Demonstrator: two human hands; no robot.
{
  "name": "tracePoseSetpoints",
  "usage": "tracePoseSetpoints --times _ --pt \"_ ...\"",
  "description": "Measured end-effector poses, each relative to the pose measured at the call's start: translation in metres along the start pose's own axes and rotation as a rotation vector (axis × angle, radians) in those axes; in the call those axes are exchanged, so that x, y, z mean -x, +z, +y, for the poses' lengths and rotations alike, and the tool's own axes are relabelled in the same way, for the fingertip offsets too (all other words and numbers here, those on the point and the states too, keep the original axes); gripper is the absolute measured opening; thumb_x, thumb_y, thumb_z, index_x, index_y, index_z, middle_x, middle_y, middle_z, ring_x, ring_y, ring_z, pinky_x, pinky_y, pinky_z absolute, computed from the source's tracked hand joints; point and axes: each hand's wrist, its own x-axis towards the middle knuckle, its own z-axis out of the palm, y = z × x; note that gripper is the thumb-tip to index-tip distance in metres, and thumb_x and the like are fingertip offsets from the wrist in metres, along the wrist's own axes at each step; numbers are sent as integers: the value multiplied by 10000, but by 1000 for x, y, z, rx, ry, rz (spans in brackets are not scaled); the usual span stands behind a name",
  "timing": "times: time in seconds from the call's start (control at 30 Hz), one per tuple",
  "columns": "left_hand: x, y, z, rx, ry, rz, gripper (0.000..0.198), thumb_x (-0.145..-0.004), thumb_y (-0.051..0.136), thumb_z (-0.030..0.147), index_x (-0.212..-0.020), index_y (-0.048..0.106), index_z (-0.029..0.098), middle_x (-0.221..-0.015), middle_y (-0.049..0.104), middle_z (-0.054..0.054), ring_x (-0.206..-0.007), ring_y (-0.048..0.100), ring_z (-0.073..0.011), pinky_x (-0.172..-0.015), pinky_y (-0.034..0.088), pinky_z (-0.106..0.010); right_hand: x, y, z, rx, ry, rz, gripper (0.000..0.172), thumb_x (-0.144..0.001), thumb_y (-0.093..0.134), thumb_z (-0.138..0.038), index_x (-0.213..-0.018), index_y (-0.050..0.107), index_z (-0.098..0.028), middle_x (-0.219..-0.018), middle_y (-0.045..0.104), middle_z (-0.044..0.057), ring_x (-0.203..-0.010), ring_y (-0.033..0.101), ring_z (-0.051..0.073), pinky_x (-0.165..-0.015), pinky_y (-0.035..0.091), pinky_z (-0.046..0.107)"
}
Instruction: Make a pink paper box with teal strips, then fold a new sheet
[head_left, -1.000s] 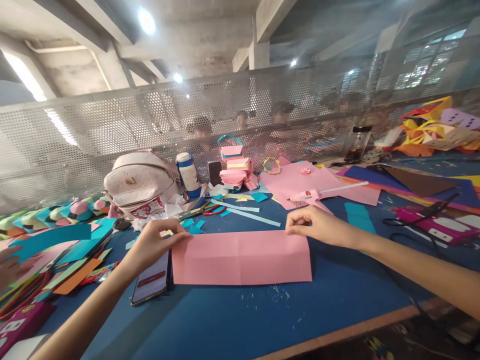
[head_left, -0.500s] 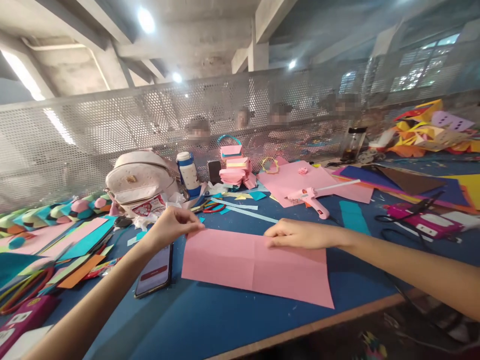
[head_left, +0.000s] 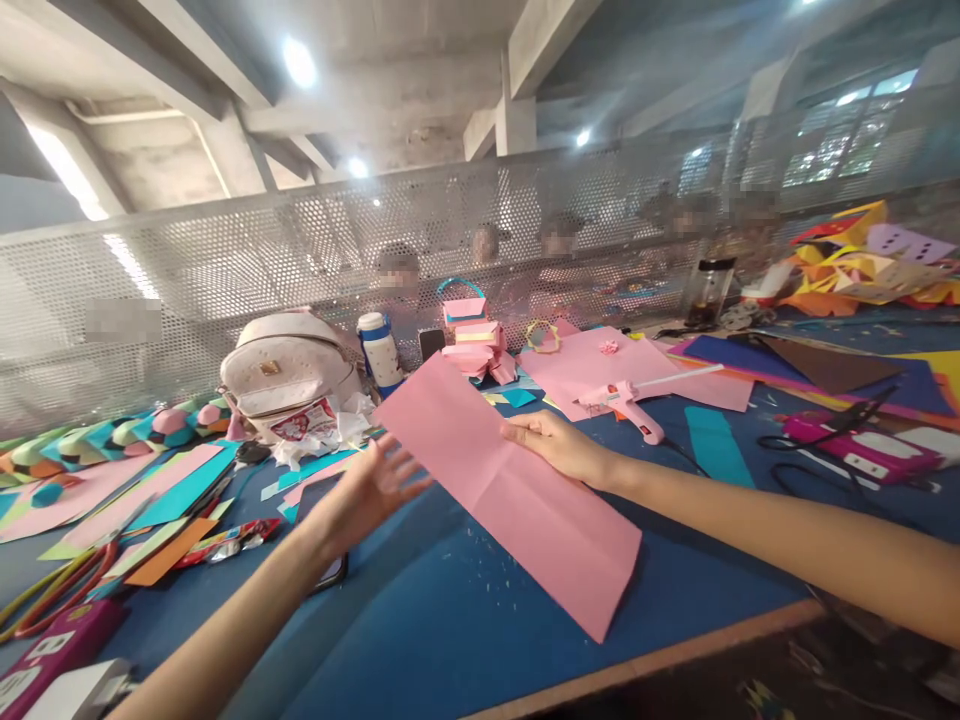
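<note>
A long pink sheet of paper with a crease across its middle is tilted above the blue table. My right hand pinches its upper edge near the crease, thumb on top. My left hand is open beside the sheet's left end, fingers spread, their tips close to its lower edge; whether they touch it I cannot tell. Under my left forearm a phone lies mostly hidden. Beyond my right hand a pink glue gun with a glue stick in it rests partly on larger pink sheets.
A pale backpack, a bottle and a pink paper bag stand before a perforated metal screen. Coloured paper strips lie left. A magenta power strip with black cables sits right. People are visible behind the screen.
The pink sheet has been lifted off the table and turned, its left end up and its right end toward me. My left hand has let go and opened; my right hand still grips it.
</note>
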Motion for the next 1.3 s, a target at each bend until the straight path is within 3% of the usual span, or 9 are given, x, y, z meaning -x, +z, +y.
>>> tracePoseSetpoints --times 0.03,0.1,0.23,0.43,0.53,0.7,0.9,1.2,1.3 --pt "0 7 -10 22 -25 -89 575 -769 685 651 -1229 618 313 -1379 582 -26 -1273 542 -284 -1016 477 -416 -3 4 2 -44 11 27 493 -825 610 -656 -924 667 -176 -867 653 50 -799 588 213 -704 455 321" --pt "-3 20 -24 14 -50 -157 624 -736 754 590 -1261 611 284 -1383 573 -67 -1290 520 -326 -1041 452 -455 -8 13 6 -77 19 56 502 -828 601 -666 -947 668 -183 -919 675 58 -834 611 220 -726 476 328" --pt "-9 35 -25 -15 -55 -215 610 -709 775 589 -1209 648 264 -1312 620 -86 -1258 544 -351 -1000 481 -469 -15 31 11 -201 36 36 510 -835 597 -656 -1015 665 -184 -1042 688 66 -956 631 231 -835 493 352" --pt "-14 36 -14 -70 -23 -201 648 -688 748 645 -1203 647 264 -1297 622 -88 -1276 519 -378 -988 479 -516 -19 46 22 -197 93 25 533 -817 591 -687 -937 646 -171 -1000 671 66 -933 619 229 -819 483 349" --pt "-17 36 -18 -61 1 -95 643 -679 771 608 -1182 639 230 -1247 645 -110 -1235 552 -362 -984 482 -492 -24 48 28 -145 101 5 523 -805 605 -683 -899 603 -169 -949 643 62 -904 604 230 -796 478 359" --pt "-22 30 -21 -46 45 17 593 -723 755 570 -1162 594 205 -1342 577 -130 -1269 513 -349 -972 481 -445 -28 46 19 -55 24 71 542 -802 656 -624 -1122 483 -222 -1245 518 90 -1170 491 252 -951 422 401" --pt "-28 32 -20 -12 93 -7 470 -776 748 491 -1105 577 203 -1213 633 -104 -1153 596 -301 -934 498 -414 -21 48 -10 110 -198 -97 626 -754 763 -443 -1253 443 -244 -1393 418 98 -1284 409 258 -994 415 419" --pt "-32 31 -22 -23 100 -53 434 -764 766 488 -1032 661 163 -1049 700 -106 -1015 652 -290 -856 517 -385 -19 32 -17 -99 -20 -208 557 -766 756 -371 -1259 548 -215 -1304 543 89 -1240 488 237 -1047 404 407" --pt "-27 35 -16 -40 77 -60 355 -813 739 410 -1037 688 139 -1027 716 -114 -968 670 -268 -865 513 -362 -18 26 -19 -125 31 -160 447 -808 685 -348 -1230 589 -233 -1303 564 69 -1224 505 236 -1033 410 407"
